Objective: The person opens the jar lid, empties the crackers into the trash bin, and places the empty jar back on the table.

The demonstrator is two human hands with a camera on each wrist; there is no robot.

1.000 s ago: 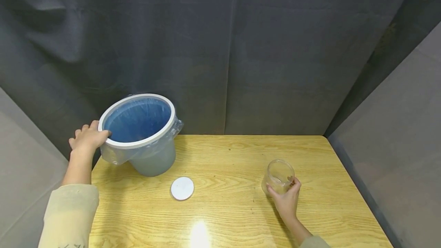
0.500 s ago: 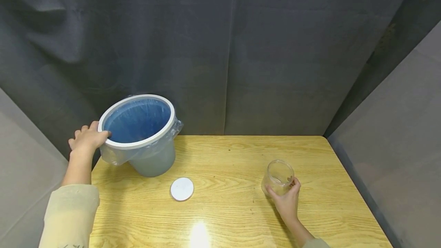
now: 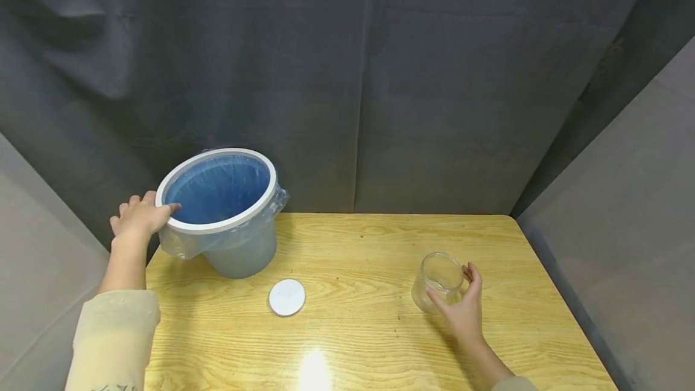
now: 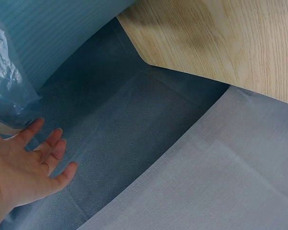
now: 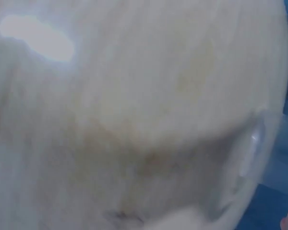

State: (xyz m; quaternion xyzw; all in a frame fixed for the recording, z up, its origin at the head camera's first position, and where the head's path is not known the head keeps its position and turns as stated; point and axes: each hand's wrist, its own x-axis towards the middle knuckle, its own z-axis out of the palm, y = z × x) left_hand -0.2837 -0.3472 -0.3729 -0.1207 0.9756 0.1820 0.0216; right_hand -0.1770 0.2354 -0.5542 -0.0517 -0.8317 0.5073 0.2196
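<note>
While the left hand (image 3: 140, 217) is resting on the white rim of the bin (image 3: 217, 246) at the table's far left corner, the right hand (image 3: 461, 309) is sitting against the glass jar (image 3: 438, 279) toward the right side of the wooden table (image 3: 369, 330).

Left hand: fingers are lying mostly straight and spread, thumb tip reaching over the rim's inner edge, fingers on the outside. Not clamping hard; it's more of a loose rest on the rim w/ nothing else in it. The left wrist view is showing the same hand (image 4: 24, 167) w/ fingers fanned out, next to the bin's clear plastic liner (image 4: 7, 86), so the palm isn't wrapping anything there.

Bin: grey body, blue inside, liner bunching out under the rim. It's leaning, mouth tilting toward the camera and to the right.

Right hand: fingers are opening around the jar's near right side, thumb at the front, index up beside the mouth. They're touching or nearly touching the glass; can't tell if any real grip is on it. The jar is tilting, mouth facing up and back. Right wrist view is too blurred to help.

A round white lid (image 3: 287, 297) is lying flat on the table between bin and jar, well apart from both hands.
</note>
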